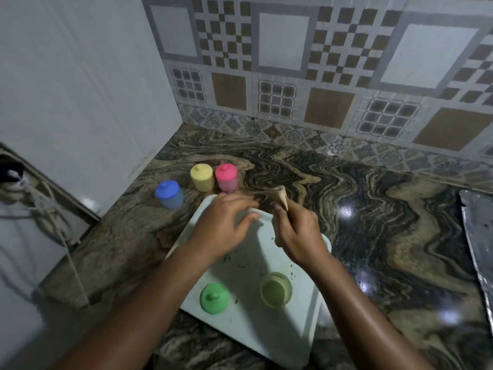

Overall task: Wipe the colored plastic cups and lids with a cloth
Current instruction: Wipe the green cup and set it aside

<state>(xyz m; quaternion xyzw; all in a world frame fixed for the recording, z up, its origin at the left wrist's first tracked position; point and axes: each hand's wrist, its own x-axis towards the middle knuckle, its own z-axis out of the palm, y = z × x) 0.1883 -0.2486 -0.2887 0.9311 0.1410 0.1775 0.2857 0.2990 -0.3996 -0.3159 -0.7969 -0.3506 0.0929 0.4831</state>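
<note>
Right grip (298, 233) clenched on the cloth (282, 200) above the tray (253, 332)

The beige cloth is pinched between the thumb and curled fingers of the right grip. One end is seen sticking up past the knuckles and the other hanging out below the palm. The left grip (226, 225) is held just beside it, over the far end of the tray, with its fingers stretched towards the cloth. These fingers are blurred, so it cannot be told whether anything is grasped by them or whether the cloth is touched.

The pale tray is set at an angle on the marbled surface (386, 214), and dark specks are scattered over it. At its near end a green lid (214, 295) is laid knob up. A light green cup (276, 289) is stood upright and uncovered just to the right of it; the two are apart.

Three more cups are placed on the surface beyond the far left corner of the tray, each closed with its own lid. A blue cup (169, 195) is farthest left, while a yellow cup (202, 177) and a pink cup (226, 178) are set side by side behind it, near the corner of the patterned tile wall (293, 62). A shiny metal sheet (477, 236) is seen at the right edge.
</note>
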